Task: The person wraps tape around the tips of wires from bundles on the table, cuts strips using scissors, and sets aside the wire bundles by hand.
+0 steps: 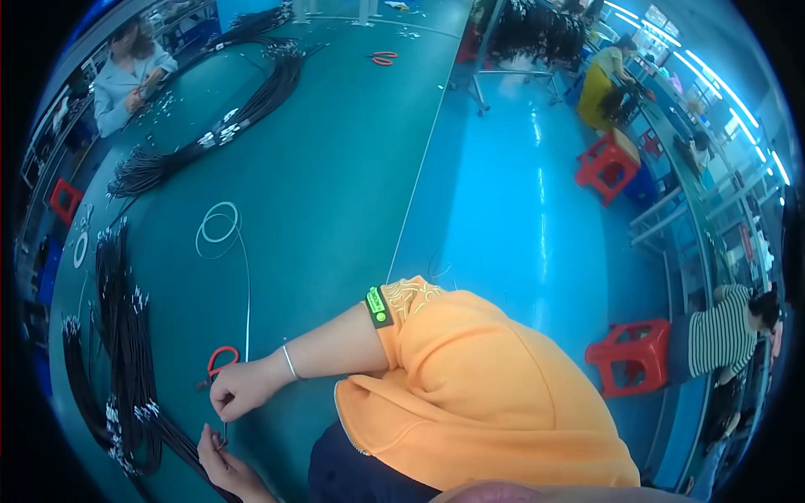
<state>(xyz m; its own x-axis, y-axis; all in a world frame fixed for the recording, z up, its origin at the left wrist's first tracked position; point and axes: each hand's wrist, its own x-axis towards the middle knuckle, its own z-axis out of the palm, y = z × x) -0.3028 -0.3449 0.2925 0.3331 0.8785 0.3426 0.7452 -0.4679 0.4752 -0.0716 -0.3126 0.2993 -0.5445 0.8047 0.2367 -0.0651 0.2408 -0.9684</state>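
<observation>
Right hand (243, 391) curled closed, thin dark strand (225, 432) at its fingertips; can't confirm grip. Left hand (228, 471) just nearer, fingers half curled at strand's near end, hold unclear. Red-handled tool (212, 362) just beyond right hand; black cable bundles (117, 335) left.

A small bright green label (375, 299) carries dark lettering; it sits on the dark band (386, 334) at the cuff of the person's orange sleeve (490, 360), the characters running lengthwise along it, with a round yellow-green spot (381, 318) at its lower end. On the bundles of dark cables (119, 335) lying on the green worktop (327, 168), the white pieces (146, 411) show too small to tell whether they bear any print
</observation>
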